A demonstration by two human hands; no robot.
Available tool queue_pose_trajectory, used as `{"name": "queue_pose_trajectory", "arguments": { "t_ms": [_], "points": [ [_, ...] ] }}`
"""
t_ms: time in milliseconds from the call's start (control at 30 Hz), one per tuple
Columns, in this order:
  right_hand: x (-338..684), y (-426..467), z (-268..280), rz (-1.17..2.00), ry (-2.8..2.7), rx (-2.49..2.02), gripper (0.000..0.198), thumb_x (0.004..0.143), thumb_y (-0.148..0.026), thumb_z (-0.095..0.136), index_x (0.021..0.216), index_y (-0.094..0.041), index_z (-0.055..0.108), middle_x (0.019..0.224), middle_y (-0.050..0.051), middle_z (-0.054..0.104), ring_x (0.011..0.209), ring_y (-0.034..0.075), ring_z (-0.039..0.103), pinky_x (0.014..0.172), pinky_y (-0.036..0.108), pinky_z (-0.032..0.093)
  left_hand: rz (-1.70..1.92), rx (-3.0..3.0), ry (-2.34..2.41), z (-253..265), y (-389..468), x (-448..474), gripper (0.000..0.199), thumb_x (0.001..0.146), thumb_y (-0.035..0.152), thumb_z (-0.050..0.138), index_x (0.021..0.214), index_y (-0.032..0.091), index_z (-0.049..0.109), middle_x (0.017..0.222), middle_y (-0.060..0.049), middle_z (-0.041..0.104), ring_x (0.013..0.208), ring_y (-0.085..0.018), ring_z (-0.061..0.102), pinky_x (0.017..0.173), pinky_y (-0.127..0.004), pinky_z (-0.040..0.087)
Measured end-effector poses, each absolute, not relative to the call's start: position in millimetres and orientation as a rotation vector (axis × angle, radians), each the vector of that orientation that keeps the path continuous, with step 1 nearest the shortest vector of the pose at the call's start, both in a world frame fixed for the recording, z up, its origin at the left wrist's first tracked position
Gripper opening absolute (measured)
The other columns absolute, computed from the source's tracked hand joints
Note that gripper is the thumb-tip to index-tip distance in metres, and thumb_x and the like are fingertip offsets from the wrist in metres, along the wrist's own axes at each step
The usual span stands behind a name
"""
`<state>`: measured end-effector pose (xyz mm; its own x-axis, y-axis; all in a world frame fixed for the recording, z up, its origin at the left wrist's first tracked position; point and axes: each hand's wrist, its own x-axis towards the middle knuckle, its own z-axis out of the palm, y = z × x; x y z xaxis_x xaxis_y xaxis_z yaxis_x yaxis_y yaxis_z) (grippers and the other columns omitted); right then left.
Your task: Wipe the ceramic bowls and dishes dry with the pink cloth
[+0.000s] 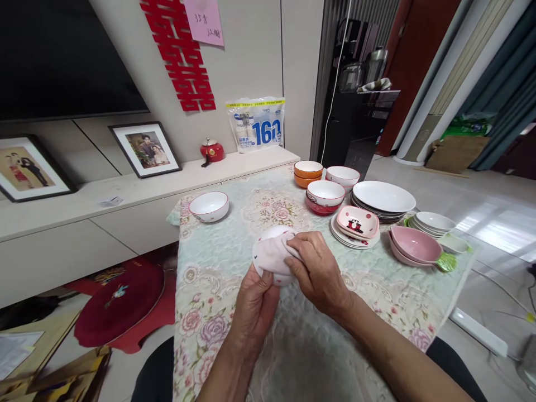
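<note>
The left fingers (264, 281) are gripping a white bowl (276, 230) on its near side; the right fingers (300, 243) are pinching a pale cloth (271, 254) over it. Leftward, flowered tabletop (218, 262) is stretching toward its edge; rightward, stacked dishes (384, 195) are crowding.

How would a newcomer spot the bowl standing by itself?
Start with the flower-patterned tablecloth and go to its far left corner, beyond the left hand. There sits a white bowl with a thin red rim. Unlike the stacked bowls on the right, it stands alone.
</note>
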<state>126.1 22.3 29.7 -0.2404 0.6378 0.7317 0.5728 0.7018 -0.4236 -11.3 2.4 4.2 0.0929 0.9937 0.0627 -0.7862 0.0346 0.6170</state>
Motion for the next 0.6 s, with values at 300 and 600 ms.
{"name": "queue_pose_trajectory", "arguments": {
  "t_ms": [300,600],
  "points": [
    [144.0,32.4,34.4,-0.05,-2.034,-1.205,0.016,0.094,-0.015,0.048,0.088,-0.017,0.063,0.088,0.01,0.059,0.084,0.024,0.055,0.073,0.038,0.047,1.461,0.584,0.492,-0.2,2.9,-10.5,0.057,0.078,0.026,0.078,0.132,0.02,0.06,0.128,-0.011,0.069,0.124,-0.03,0.058,0.109,-0.042,0.041],
    [148.8,36.3,33.4,-0.07,-2.015,-1.128,0.014,0.095,-0.015,0.047,0.092,-0.017,0.061,0.088,0.011,0.062,0.086,0.023,0.056,0.076,0.036,0.046,1.366,0.621,0.52,0.1,0.3,-9.3,0.061,0.075,0.026,0.08,0.132,0.018,0.059,0.125,-0.013,0.07,0.122,-0.032,0.059,0.105,-0.043,0.044]
  ]
}}
